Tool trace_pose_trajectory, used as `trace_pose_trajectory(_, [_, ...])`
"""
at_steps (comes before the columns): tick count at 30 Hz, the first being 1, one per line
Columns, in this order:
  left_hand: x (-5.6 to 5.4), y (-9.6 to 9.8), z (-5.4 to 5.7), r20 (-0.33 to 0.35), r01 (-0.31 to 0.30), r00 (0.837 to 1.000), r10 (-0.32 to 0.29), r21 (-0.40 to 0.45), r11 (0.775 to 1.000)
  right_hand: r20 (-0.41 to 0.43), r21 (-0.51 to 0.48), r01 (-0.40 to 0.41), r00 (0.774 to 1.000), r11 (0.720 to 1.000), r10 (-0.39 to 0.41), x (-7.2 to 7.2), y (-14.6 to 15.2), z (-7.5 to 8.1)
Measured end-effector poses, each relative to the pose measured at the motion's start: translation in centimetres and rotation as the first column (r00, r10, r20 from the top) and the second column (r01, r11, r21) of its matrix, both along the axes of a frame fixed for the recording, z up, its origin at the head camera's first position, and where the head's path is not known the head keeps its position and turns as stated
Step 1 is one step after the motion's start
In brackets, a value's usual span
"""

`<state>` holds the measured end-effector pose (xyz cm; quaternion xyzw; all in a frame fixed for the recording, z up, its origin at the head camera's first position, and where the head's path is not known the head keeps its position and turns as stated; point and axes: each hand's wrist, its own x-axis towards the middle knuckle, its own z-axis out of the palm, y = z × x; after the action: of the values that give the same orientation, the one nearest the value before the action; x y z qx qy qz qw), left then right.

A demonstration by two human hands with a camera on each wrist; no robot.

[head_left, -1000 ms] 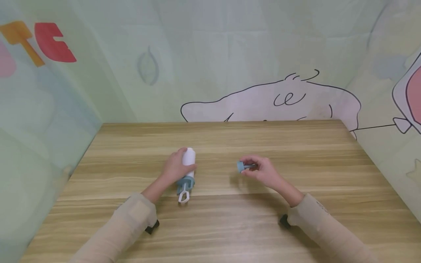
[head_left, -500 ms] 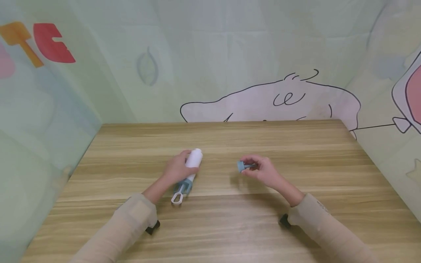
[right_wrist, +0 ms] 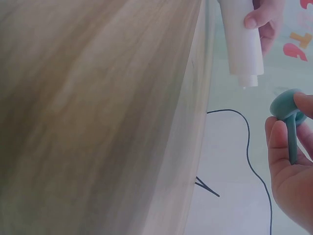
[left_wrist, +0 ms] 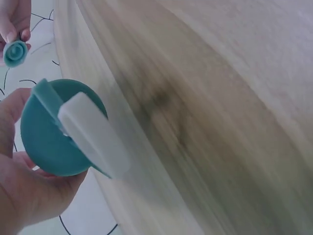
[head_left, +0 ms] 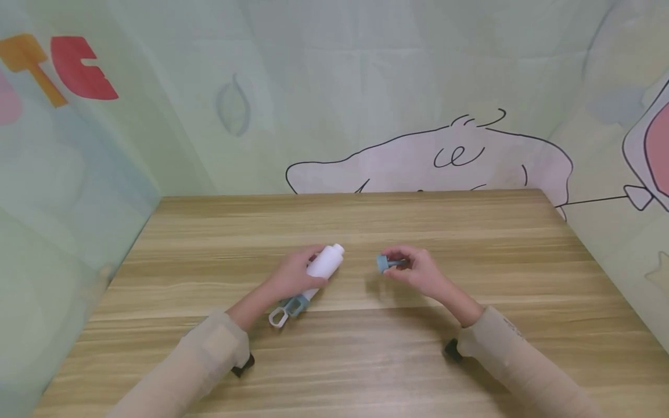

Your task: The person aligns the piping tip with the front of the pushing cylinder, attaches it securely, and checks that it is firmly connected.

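Observation:
My left hand point(head_left: 294, 274) grips the white barrel of a syringe-like tube point(head_left: 325, 263), fingers and thumb wrapped round it. Its narrow stepped nozzle points up and to the right in the head view. At the lower end, a round teal flange point(left_wrist: 46, 142) carries a white loop handle point(left_wrist: 90, 127). To the right, my right hand point(head_left: 420, 271) pinches a small teal mushroom-shaped tip point(right_wrist: 285, 104) with a thin stem point(right_wrist: 292, 142). The tip's cupped end faces left, toward the tube, with a gap between the two.
Both hands are above a wood-grain table point(head_left: 345, 360). A printed cloth backdrop point(head_left: 324, 98) with cartoon drawings rises behind and at both sides. Dark wrist-worn pieces point(head_left: 452, 350) show under the beige sleeves point(head_left: 522, 360).
My left hand has turned the tube clockwise and shifted it right, so its nozzle now leans toward the teal tip. The right hand stays in nearly the same place.

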<state>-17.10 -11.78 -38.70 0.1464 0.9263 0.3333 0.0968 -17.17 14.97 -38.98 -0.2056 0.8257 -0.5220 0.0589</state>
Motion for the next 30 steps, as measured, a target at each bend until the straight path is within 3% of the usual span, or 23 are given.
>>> trace_pose_trajectory(8, [0.6,0.6,0.3,-0.016,0.098,0.995,-0.098,0.031,0.995,-0.004,0.002,0.001,1.000,1.000,-0.001,0.0,0.0,0.0])
trace_pose_trajectory(18, [1.0,0.9,0.4,-0.031,0.239,0.971,-0.238,0.009,0.971,-0.003,0.013,-0.067,0.998,0.998,0.067,0.0,-0.1,-0.5])
trace_pose_trajectory(30, [1.1,1.4,0.8,-0.063,0.318,0.945,-0.321,-0.052,0.947,-0.014,0.034,-0.109,0.994,0.993,0.109,0.0,-0.3,-0.7])
